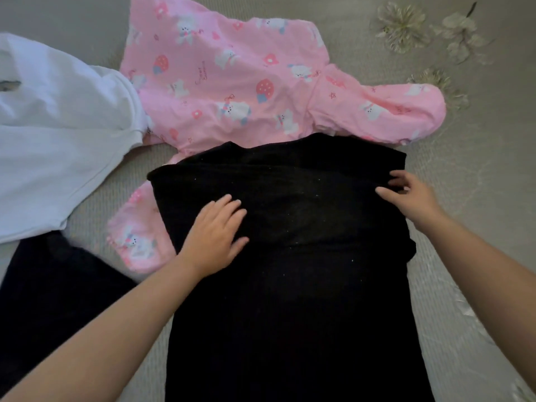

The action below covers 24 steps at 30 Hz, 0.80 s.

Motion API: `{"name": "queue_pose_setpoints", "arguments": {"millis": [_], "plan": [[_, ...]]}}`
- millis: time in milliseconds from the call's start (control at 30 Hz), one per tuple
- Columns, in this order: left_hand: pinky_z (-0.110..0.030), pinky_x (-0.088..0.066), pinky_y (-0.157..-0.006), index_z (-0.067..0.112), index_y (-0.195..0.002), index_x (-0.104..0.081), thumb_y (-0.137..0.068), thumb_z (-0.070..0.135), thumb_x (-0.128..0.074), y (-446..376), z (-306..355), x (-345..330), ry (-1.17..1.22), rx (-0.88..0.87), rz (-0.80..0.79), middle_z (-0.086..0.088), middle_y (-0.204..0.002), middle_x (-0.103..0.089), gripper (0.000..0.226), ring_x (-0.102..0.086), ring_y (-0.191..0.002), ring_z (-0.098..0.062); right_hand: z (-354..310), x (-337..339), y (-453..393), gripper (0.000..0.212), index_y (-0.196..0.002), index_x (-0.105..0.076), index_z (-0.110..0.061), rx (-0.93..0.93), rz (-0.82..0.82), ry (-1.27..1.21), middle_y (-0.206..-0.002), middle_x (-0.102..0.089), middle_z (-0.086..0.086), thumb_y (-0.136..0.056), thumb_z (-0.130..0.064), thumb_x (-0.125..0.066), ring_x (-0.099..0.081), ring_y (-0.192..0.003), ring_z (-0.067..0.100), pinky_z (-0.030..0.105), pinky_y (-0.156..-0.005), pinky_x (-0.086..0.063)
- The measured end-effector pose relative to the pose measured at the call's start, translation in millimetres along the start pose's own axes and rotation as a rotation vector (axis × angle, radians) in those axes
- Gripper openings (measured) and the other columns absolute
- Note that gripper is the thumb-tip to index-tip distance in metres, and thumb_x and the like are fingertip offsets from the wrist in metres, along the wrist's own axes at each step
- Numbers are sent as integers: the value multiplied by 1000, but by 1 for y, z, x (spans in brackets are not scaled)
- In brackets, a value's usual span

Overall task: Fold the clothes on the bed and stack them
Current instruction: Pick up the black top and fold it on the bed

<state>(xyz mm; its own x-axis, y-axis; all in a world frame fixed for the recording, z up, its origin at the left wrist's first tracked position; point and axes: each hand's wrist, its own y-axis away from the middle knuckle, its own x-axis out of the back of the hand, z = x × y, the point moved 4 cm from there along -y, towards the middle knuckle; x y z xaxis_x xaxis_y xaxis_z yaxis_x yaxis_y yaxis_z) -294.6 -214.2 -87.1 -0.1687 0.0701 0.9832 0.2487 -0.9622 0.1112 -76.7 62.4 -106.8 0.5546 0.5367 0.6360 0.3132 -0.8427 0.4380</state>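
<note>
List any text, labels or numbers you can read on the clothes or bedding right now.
Small dark script print on the pink garment, near its middle: too blurred to read.
Black garment under both hands: no text visible.
White garment: no text visible.
Dark garment at lower left: no text visible.
Bed cover: flower pattern only, no words.

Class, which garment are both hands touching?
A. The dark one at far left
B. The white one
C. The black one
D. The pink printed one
C: the left hand lies flat on the black garment and the right hand touches its right edge.
</note>
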Motion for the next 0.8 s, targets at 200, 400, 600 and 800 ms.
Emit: {"name": "queue_pose_setpoints", "arguments": {"millis": [200, 400, 600, 800], "plan": [[-61, -38, -90, -6, -108, -63, -56, -7, -75, 41, -4, -27, 88, 160, -147, -28, -116, -59, 53, -53, -110, -48, 30, 0, 15, 12, -80, -59, -14, -283, -169, -269, -83, -61, 3, -81, -2, -63, -59, -86, 21, 24, -71, -50], [-64, -42, -75, -15, -93, -66, -70, 3, -29, 50, -7, -14, 77, 36, -19, -35, -100, -63, 48, -59, -90, -54, 23, 9, 26, 17, -86, -56, -17, -83, -48, -151, -88, -58, 1, -92, -4, -46, -54, -76, 14, 25, -67, -44], [-63, -32, -96, -8, -114, -59, -71, -2, -48, 55, 0, -42, -5, 142, -191, -31, -124, -52, 45, -45, -119, -47, 8, -9, 29, 41, -130, -43, -4, 212, 95, 435, -125, -47, 23, -89, -2, -45, -48, -110, 37, 36, -89, -36], [-45, 6, -112, 11, -147, -1, -88, 36, -46, 66, 5, -71, -128, 294, -471, -14, -154, 8, 78, 12, -142, -25, 25, -16, 41, 54, -142, -25, -3, 190, 199, 601, -132, -37, 25, -93, -13, -45, -47, -108, 38, 43, -87, -38]]}}
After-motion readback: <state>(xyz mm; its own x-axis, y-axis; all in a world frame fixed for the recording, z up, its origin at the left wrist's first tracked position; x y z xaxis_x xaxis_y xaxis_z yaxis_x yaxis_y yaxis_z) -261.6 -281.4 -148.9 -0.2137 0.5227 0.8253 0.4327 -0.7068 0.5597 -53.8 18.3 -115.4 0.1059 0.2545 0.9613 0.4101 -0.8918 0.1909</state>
